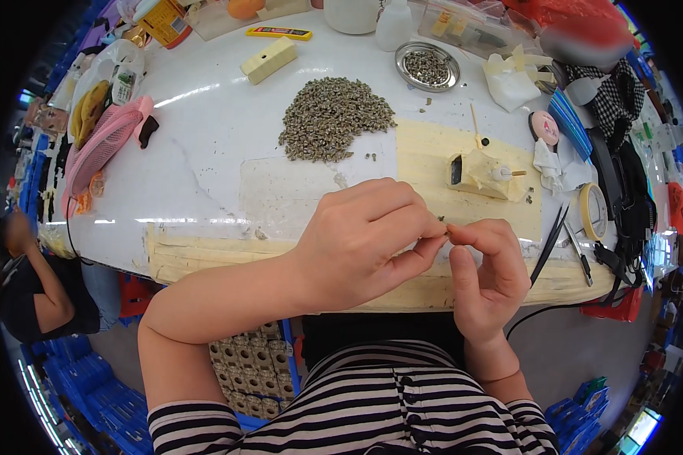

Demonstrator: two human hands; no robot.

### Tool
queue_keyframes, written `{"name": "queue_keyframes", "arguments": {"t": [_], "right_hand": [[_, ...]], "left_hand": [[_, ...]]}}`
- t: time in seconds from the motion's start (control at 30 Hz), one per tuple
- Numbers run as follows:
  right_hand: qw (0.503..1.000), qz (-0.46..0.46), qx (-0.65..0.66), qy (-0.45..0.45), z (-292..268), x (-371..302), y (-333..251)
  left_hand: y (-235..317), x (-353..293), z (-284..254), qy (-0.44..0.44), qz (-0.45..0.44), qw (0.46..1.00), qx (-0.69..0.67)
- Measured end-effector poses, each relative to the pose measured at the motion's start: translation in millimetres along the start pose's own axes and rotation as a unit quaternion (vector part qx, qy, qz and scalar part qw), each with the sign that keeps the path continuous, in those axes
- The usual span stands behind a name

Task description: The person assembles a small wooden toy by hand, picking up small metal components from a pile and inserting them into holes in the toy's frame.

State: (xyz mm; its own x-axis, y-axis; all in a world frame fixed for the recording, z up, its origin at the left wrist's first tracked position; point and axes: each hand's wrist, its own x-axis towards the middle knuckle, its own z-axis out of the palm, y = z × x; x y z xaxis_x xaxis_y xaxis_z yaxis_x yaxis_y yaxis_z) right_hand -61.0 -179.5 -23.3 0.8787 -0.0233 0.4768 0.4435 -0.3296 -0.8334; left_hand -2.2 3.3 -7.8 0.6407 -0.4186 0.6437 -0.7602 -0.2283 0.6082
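My left hand (pixel 372 244) reaches across the front of the white table, thumb and forefinger pinched together. Its fingertips meet those of my right hand (pixel 491 274), whose forefinger and thumb are bent close around the same spot. Whatever tiny thing lies between the fingertips is mostly hidden. Beyond my hands is a heap of small metal parts (pixel 334 121), with a few loose ones beside it. Just past my right hand stands a tape-wrapped block (pixel 480 176) with a white nozzle-like tip on it. Black tweezers (pixel 550 244) lie to the right of that hand.
A round metal dish (pixel 400 74) holds more small parts. A tape roll (pixel 593 211) and a utility knife (pixel 579 246) lie at right. Farther back are a cream block (pixel 269 61) and a white bottle (pixel 394 26). At left sits a pink mesh item (pixel 106 148); another person (pixel 49 288) is beyond.
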Motion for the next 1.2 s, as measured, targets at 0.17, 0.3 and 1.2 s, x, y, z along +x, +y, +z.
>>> {"name": "queue_keyframes", "arguments": {"t": [0.17, 0.3, 1.2], "right_hand": [[0.999, -0.024, -0.031, -0.011, -1.1, 1.7, -1.6], [0.999, -0.019, -0.031, -0.003, 0.1, 1.5, -2.6], [1.0, -0.001, -0.019, -0.007, 0.1, 0.9, -0.3]], "left_hand": [[0.9, -0.3, -0.7, -0.005, -0.012, 1.0, 0.006], [0.2, 0.0, -0.5, -0.008, -0.013, 1.0, 0.008], [0.8, 0.8, -0.8, -0.001, 0.029, 1.0, 0.009]]}}
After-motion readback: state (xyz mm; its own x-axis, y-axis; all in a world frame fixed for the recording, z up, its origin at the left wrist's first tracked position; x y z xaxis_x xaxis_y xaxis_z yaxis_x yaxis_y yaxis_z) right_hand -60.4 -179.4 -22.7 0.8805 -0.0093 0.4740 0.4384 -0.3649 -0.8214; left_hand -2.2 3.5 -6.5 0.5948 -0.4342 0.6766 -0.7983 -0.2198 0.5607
